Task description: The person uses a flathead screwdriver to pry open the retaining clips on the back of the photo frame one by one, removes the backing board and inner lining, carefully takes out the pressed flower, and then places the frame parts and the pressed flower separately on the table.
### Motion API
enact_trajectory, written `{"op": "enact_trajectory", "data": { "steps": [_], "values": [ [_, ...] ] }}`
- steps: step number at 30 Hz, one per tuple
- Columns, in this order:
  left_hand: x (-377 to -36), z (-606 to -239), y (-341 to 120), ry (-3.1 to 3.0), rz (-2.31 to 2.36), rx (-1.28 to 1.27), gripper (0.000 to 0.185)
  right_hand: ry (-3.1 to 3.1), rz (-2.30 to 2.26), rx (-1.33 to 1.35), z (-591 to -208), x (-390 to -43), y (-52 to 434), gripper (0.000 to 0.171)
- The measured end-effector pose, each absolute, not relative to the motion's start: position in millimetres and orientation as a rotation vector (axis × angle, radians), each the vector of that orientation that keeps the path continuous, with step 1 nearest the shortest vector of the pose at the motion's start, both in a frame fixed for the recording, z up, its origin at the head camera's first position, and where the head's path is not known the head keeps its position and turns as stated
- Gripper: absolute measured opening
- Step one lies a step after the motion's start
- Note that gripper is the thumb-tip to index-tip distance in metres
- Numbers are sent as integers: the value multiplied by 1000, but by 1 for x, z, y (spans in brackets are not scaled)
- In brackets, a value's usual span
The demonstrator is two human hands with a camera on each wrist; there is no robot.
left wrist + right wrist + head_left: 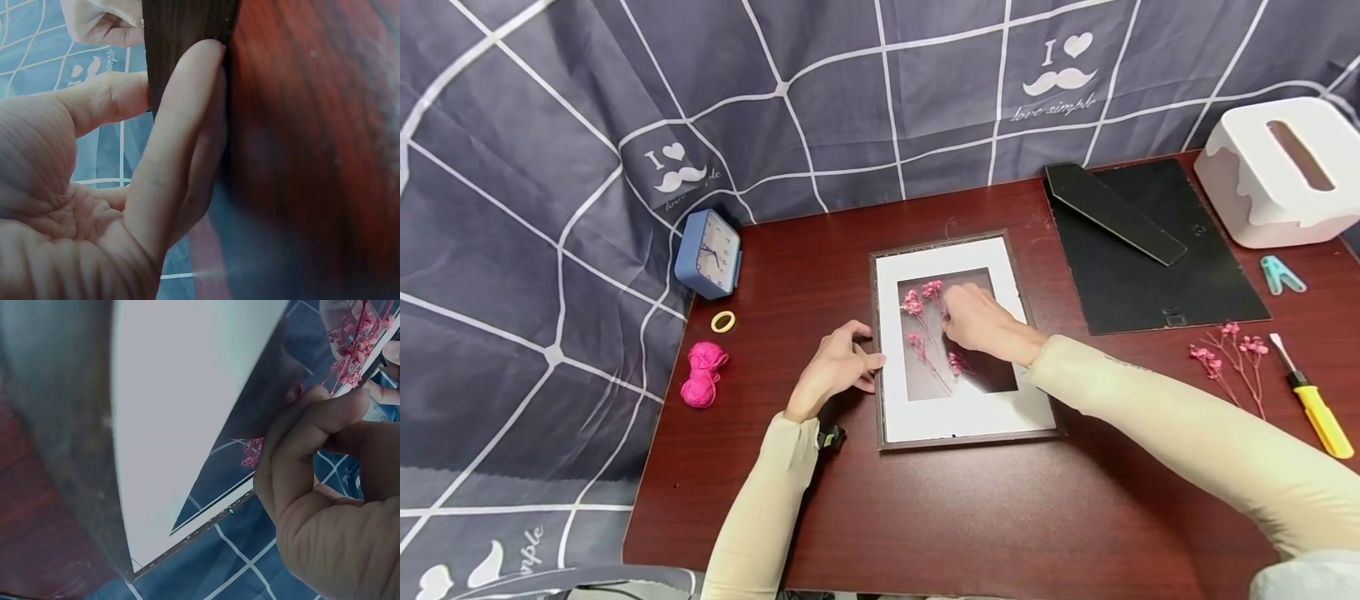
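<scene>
A dark-rimmed picture frame [967,442] with a white mat lies on the table, pink dried flower sprigs [912,303] inside its dark window. My left hand [837,365] touches the frame's left side. Its thumb reaches the top of the rim, and the other fingers [181,106] lie extended along the outer side. Over the window, my right hand [976,321] has curled fingers and pinches a pink flower sprig [353,356] by its stem, most of which the fingers hide. Another pink flower head [956,363] shows just below this hand.
The black backing board [1157,250] with its stand lies at the back right, before a white tissue box [1285,167]. Farther right are a teal clip [1282,275], loose pink sprigs [1232,362] and a screwdriver [1318,408]. At left sit a blue clock [709,254], yellow ring [723,322] and pink yarn [703,375].
</scene>
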State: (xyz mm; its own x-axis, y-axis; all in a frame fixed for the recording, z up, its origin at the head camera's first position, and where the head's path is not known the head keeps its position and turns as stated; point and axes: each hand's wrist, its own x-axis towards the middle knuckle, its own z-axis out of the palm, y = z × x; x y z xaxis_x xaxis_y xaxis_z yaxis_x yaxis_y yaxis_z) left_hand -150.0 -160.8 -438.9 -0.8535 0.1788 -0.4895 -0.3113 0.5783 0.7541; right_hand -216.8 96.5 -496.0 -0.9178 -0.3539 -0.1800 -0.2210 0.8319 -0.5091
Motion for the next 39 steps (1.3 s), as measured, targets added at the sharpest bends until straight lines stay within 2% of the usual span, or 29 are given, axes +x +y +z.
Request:
{"op": "enact_trajectory", "data": {
  "steps": [6,12,19,21,26,28,39],
  "values": [
    [-150,-441,-161,2264,1242,-129,56,2670,-798,-438,-485,-213,101,37],
    [-151,-441,-159,2261,1259,-126,55,2634,-850,-406,-489,-216,114,46],
    [-152,-440,-158,2272,1261,-100,55,2614,-940,-287,-415,-172,126,52],
    [-151,-440,-159,2280,1251,-96,55,2636,-950,-278,-408,-163,133,48],
    [-148,-441,-162,2282,1240,-104,55,2721,-984,-269,-400,-141,155,23],
    [-148,-440,-162,2280,1243,-104,55,2747,-996,-249,-398,-132,166,17],
    [-149,-442,-162,2277,1236,-94,55,2778,-1000,-23,-403,-79,239,18]
  ]
}}
